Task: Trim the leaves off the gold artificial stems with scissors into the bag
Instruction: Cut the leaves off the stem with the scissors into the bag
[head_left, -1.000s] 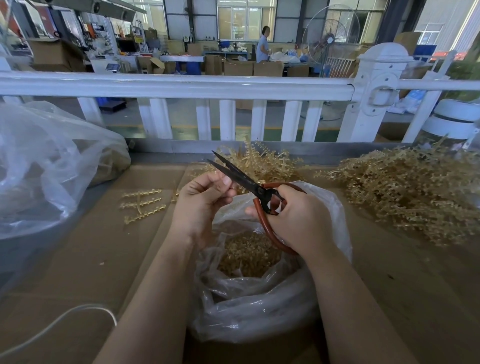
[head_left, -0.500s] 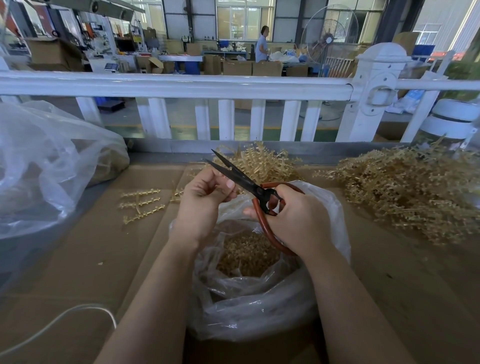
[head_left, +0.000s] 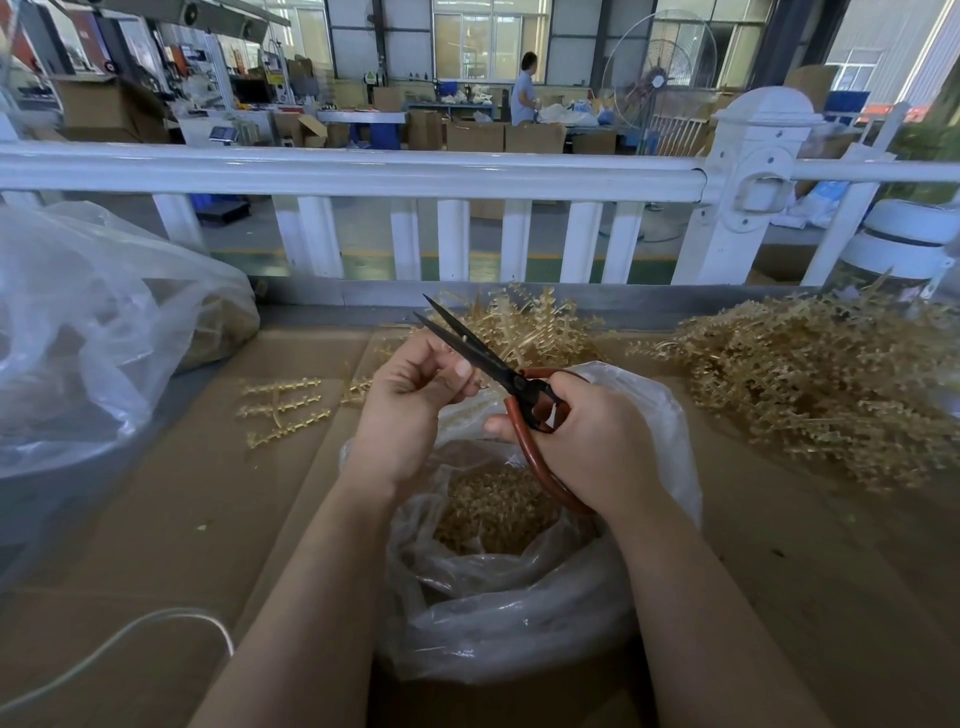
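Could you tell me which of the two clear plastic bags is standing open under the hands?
The near bag, directly below both hands, gapes open over gold trimmings; the large bag at far left lies slumped, away from them.

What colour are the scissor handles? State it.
Reddish-brown, with black blades; the scissors show plainly in the head view, held in the right hand.

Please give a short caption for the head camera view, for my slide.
Right hand holds open scissors beside the left hand over a bag of gold trimmings.
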